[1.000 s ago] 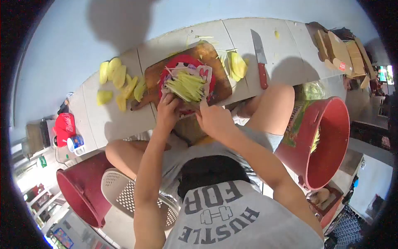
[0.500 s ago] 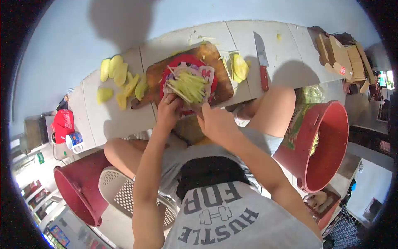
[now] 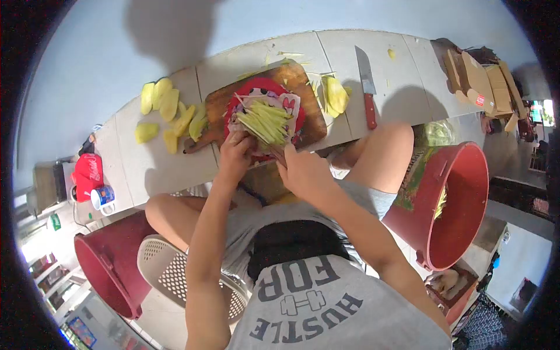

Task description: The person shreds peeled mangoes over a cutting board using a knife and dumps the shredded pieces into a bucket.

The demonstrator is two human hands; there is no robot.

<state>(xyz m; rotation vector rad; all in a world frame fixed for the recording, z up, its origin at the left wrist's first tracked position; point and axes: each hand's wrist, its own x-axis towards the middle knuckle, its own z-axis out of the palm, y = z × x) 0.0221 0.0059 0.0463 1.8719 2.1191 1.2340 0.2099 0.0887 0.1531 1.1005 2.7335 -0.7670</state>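
Note:
Pale green strips (image 3: 266,121) lie in a pile on a red patterned cloth (image 3: 297,125), which rests on a wooden cutting board (image 3: 219,105). My left hand (image 3: 236,153) is closed at the near left edge of the pile; what its fingers grip is hidden. At the near right edge, my right hand (image 3: 300,169) is closed around something thin and dark, too small to name. Yellow-green slices (image 3: 169,105) sit left of the board, and more slices (image 3: 336,96) to its right. A knife with a red handle (image 3: 370,111) lies farther right.
The tiled table (image 3: 233,64) meets a wall behind. At its left end are a mug (image 3: 104,198) and a red item (image 3: 88,177). Red bins (image 3: 466,198) stand on both sides of my legs, with a perforated chair (image 3: 164,265) at the left. Cardboard boxes (image 3: 481,81) are at the right.
The strips in the pile have shifted slightly. Both hands stay in nearly the same place at the near edge of the cloth.

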